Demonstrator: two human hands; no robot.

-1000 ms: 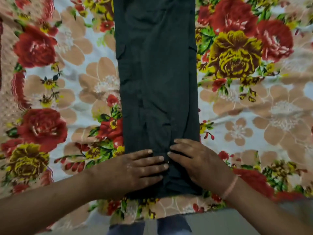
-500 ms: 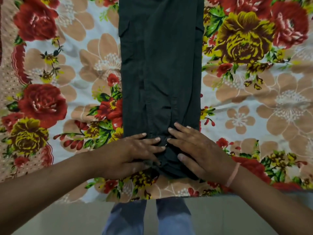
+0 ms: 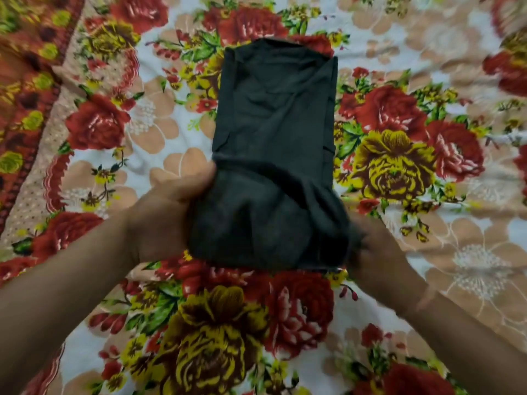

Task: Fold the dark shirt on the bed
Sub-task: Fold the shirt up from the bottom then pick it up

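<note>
Floral cotton bedsheet [image 3: 427,252], red and yellow roses on a pale ground, fills the whole view, with a darker patterned border strip running along the bed's left side. Dark shirt [image 3: 273,124] sits about mid-bed, folded to a narrow long panel with its length running away from the person. The far end lies flat on the sheet. The near end is raised off the sheet and doubled back over the panel, bulging loosely, and a crease crosses the cloth about halfway along. Left hand [image 3: 168,220] grips the near left edge of the raised part: thumb [image 3: 196,181] laid on top at the crease, fingers tucked out of sight beneath, pinching the cloth between them. Right hand [image 3: 376,252] is at the near right corner of the shirt, touching it. It is motion-blurred, with its fingers hidden behind the cloth, so cannot tell its grip.
</note>
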